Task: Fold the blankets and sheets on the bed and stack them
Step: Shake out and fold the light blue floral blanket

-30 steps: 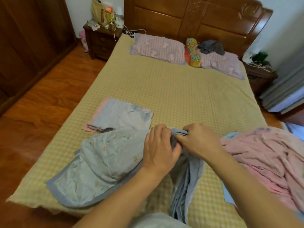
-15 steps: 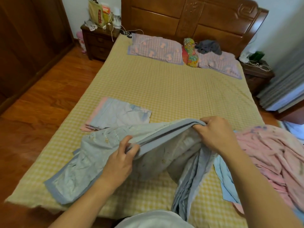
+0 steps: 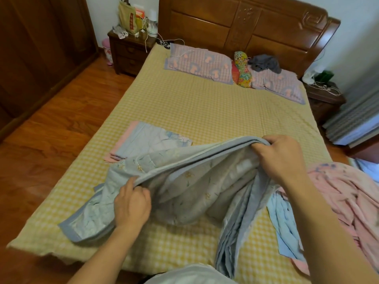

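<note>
On the bed, a quilt lies across the near end, its edge lifted between the left hand and the right hand; a folded blanket lies just behind it to the left, and a heap of bedding lies to its right. Two pillows lie at the far end against the headboard, a small cushion between them. A nightstand stands on each side of the headboard.

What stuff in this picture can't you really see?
Head view only:
- Folded sheet: near edge hidden under the blue blanket.
- Pink blanket: cut off by the right edge.
- Left hand fingertips: tucked under the blanket hem.
- Things on the left nightstand: too small to name.
</note>
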`<control>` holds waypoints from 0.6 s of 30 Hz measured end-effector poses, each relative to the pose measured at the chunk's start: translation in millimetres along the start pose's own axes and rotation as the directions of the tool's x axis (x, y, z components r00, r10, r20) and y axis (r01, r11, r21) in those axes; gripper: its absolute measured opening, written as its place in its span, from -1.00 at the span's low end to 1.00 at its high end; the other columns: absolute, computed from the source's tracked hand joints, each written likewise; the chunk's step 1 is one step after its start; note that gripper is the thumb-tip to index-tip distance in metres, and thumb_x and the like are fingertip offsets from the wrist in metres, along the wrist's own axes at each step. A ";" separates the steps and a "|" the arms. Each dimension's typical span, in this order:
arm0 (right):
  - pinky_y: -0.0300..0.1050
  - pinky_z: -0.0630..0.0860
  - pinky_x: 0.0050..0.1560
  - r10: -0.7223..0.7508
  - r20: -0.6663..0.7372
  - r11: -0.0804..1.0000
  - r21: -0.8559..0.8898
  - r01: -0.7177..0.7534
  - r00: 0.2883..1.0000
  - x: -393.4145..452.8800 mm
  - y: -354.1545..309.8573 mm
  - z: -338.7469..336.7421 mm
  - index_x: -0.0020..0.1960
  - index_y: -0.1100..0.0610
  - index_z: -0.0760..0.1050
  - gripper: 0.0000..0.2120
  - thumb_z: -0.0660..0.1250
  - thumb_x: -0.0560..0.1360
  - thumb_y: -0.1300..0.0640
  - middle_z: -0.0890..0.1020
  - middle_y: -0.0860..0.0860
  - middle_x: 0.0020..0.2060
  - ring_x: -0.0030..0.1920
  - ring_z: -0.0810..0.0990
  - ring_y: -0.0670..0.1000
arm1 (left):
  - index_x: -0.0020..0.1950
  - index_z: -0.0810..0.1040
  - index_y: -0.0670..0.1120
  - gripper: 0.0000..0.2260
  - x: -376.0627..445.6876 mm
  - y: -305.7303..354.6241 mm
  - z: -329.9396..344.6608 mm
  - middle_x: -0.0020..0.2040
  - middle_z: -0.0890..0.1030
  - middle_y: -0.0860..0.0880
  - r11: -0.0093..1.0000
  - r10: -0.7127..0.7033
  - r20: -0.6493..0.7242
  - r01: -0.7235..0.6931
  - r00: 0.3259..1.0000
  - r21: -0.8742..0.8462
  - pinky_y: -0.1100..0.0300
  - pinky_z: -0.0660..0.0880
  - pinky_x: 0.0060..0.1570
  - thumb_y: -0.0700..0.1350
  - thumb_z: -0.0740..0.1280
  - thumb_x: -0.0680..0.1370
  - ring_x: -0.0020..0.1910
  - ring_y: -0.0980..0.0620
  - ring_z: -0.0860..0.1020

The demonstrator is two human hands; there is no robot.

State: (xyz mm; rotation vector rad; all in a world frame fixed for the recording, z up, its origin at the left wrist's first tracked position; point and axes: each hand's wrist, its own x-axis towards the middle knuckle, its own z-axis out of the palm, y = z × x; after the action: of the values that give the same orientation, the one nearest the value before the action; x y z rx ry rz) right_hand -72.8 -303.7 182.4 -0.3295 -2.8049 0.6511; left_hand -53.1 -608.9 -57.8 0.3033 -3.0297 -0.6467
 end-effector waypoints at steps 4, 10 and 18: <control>0.00 0.30 -0.36 0.016 -0.019 1.000 -0.017 -0.017 1.000 5.8 -2.0 -1.6 -0.42 0.22 0.45 -0.64 0.33 0.48 0.07 0.48 0.09 -0.49 -0.38 0.46 0.12 | 0.27 0.60 -0.21 -0.70 -1.4 3.4 2.3 0.34 0.52 -0.19 0.990 0.123 -0.049 -0.126 0.991 -0.059 -0.15 0.52 0.16 -0.09 0.31 0.61 0.21 -0.25 0.52; 0.02 0.30 -0.34 -0.030 0.040 0.999 -0.041 0.032 0.999 2.2 -17.8 7.5 -0.47 0.15 0.39 -0.63 0.32 0.48 0.06 0.44 0.03 -0.51 -0.38 0.42 0.08 | -0.05 0.61 -0.12 -0.86 -12.5 36.0 5.5 0.32 0.49 -0.23 0.904 0.424 -0.015 -0.423 0.905 0.068 -0.13 0.52 0.09 -0.15 0.47 0.42 0.21 -0.29 0.52; -0.05 0.17 -0.41 0.079 0.010 0.991 -0.107 -0.078 0.997 17.9 -14.0 14.3 -0.45 0.17 0.37 -0.62 0.29 0.50 0.05 0.44 0.07 -0.48 -0.40 0.41 0.07 | -0.03 0.58 -0.17 -0.85 -22.2 23.7 -45.1 -0.10 0.44 -0.12 0.783 0.603 -0.189 -0.621 0.775 -0.047 0.01 0.46 -0.52 -0.23 0.25 0.47 -0.35 -0.19 0.48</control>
State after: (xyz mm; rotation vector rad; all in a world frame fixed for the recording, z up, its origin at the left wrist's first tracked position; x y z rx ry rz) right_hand -96.1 -316.8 179.6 -0.4591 -2.8589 0.5235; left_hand -32.5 -601.6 -6.7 -0.5940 -2.6612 -0.6684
